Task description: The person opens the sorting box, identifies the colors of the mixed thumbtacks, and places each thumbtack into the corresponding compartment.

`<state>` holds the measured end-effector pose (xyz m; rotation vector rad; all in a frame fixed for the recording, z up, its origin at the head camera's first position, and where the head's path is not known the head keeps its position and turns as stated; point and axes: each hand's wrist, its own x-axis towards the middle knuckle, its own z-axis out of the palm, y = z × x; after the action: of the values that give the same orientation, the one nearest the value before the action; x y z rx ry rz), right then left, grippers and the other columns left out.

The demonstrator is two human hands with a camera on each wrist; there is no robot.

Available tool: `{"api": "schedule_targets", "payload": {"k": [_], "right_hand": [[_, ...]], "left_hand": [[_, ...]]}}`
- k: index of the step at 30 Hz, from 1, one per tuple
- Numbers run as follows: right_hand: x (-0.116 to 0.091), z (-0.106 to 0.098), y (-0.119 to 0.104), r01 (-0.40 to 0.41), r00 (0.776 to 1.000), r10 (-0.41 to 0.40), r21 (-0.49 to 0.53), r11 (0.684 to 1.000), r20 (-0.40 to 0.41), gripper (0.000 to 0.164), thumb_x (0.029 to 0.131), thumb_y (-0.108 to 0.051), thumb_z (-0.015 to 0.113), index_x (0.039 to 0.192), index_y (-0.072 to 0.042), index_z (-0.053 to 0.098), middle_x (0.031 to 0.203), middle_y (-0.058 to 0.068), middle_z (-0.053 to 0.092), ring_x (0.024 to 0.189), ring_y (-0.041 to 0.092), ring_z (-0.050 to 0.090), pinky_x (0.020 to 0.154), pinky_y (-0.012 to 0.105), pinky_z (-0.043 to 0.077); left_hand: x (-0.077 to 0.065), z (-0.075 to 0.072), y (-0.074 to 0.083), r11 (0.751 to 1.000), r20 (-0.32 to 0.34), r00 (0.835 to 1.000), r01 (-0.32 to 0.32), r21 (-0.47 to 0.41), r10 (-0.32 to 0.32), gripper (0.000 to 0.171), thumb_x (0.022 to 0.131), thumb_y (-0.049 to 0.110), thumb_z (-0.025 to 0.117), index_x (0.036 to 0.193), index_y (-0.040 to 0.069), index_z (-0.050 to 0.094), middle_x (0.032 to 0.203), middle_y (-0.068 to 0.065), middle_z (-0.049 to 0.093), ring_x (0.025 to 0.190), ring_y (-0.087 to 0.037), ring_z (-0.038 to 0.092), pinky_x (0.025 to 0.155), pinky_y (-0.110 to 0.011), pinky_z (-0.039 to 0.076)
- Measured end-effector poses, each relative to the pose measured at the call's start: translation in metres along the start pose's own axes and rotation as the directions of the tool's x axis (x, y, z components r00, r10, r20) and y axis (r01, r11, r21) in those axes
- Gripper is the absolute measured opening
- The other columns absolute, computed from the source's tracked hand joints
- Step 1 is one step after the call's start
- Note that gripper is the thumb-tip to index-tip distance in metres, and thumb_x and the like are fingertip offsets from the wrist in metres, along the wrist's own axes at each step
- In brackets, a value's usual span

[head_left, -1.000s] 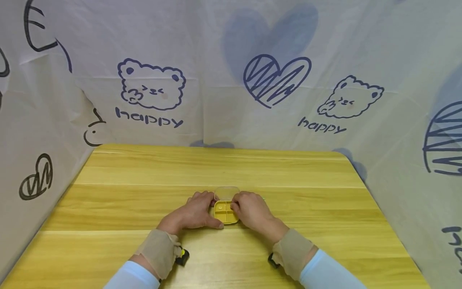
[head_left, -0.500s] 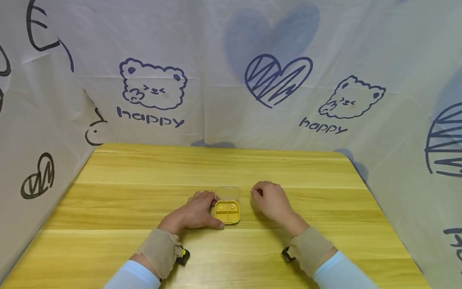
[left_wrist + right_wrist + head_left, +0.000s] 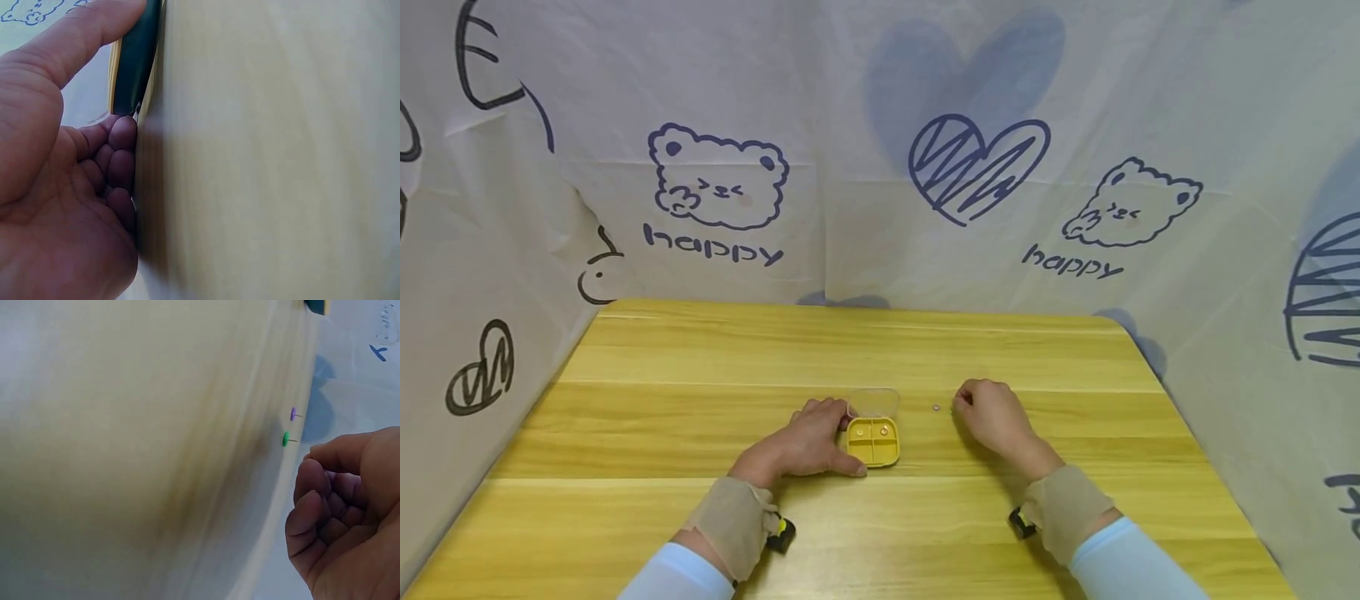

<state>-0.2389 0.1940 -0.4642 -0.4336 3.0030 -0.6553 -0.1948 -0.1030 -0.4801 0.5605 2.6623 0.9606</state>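
Note:
A small yellow pill box [image 3: 873,463] lies on the table with its clear lid [image 3: 875,403] raised at the back. Each of its two rear compartments holds a small round piece. My left hand [image 3: 807,439] grips the box from its left side, thumb at the front and fingers behind; in the left wrist view the thumb presses the dark side of the box. My right hand [image 3: 996,415] has curled fingers with nothing visible in them. Just beyond its fingertips are a green thumbtack [image 3: 285,439] and a purple thumbtack [image 3: 293,414], both lying pin up.
The wood-grain table [image 3: 700,350] reaches back to a white cloth wall [image 3: 850,242] with bear and heart drawings. Similar cloth hangs on both sides. A dark wrist camera [image 3: 1022,522] sits under the right wrist.
My right hand has left the rear right compartment and moved right, uncovering a small piece there and the thumbtacks on the table. The left hand has stayed on the box.

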Motion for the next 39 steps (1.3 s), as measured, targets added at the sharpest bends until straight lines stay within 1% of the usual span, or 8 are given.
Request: {"api": "schedule_targets", "payload": {"k": [4,10,18,27,34,39], "right_hand": [[-0.0014,0.0034,0.0019,0.024,0.999,-0.023,-0.025,0.999,0.026,0.015,0.095,-0.017,0.059,0.089,-0.008,0.069,0.071,-0.002,0.063,0.055,0.013,0.051,0.054,0.029,0.044],[-0.0013,0.0057,0.0028,0.036,0.999,-0.036,-0.036,0.999,0.015,0.016,0.095,-0.017,0.059,0.085,-0.009,0.068,0.067,-0.002,0.061,0.053,0.013,0.050,0.052,0.029,0.043],[0.0004,0.0065,0.0017,0.035,0.999,-0.034,-0.025,0.999,0.010,0.015,0.094,-0.016,0.059,0.085,-0.009,0.068,0.066,-0.003,0.061,0.052,0.013,0.050,0.052,0.029,0.043],[0.0006,0.0086,0.0028,0.012,0.999,-0.011,-0.036,0.999,0.039,0.013,0.094,-0.015,0.060,0.083,-0.010,0.067,0.068,-0.002,0.062,0.055,0.013,0.051,0.054,0.029,0.045],[0.0002,0.0059,0.0021,0.002,1.000,-0.001,-0.051,0.999,0.022,0.016,0.094,-0.017,0.058,0.081,-0.012,0.066,0.068,-0.003,0.061,0.055,0.014,0.051,0.054,0.030,0.044],[-0.0026,0.0032,0.0016,0.004,1.000,-0.004,-0.007,1.000,0.000,0.015,0.095,-0.016,0.058,0.087,-0.009,0.069,0.069,-0.002,0.062,0.056,0.014,0.051,0.055,0.030,0.044]], "left_hand": [[0.0000,0.0004,-0.0002,1.000,0.000,1.000,0.003,0.003,-0.003,0.066,0.065,0.048,0.084,0.113,0.015,0.055,0.102,0.002,0.056,0.096,-0.020,0.042,0.087,-0.043,0.032],[0.0002,0.0007,-0.0010,1.000,-0.001,1.000,0.000,0.003,0.000,0.065,0.065,0.049,0.084,0.112,0.015,0.055,0.102,0.003,0.055,0.096,-0.019,0.042,0.087,-0.043,0.032],[0.0001,-0.0001,-0.0011,1.000,0.001,1.000,0.000,-0.001,0.000,0.066,0.065,0.049,0.084,0.113,0.015,0.055,0.102,0.002,0.055,0.096,-0.020,0.042,0.088,-0.043,0.032],[0.0002,-0.0007,-0.0006,1.000,0.001,1.000,0.000,-0.005,0.000,0.065,0.065,0.049,0.084,0.113,0.015,0.055,0.103,0.002,0.055,0.096,-0.020,0.042,0.087,-0.043,0.032],[0.0004,-0.0010,-0.0001,1.000,0.005,1.000,-0.002,-0.008,0.002,0.064,0.065,0.050,0.084,0.112,0.016,0.055,0.104,0.003,0.055,0.096,-0.020,0.041,0.087,-0.043,0.031],[0.0003,-0.0007,-0.0006,1.000,0.007,1.000,0.001,-0.005,-0.001,0.064,0.065,0.049,0.084,0.113,0.016,0.055,0.103,0.003,0.055,0.096,-0.020,0.041,0.087,-0.043,0.031]]}}
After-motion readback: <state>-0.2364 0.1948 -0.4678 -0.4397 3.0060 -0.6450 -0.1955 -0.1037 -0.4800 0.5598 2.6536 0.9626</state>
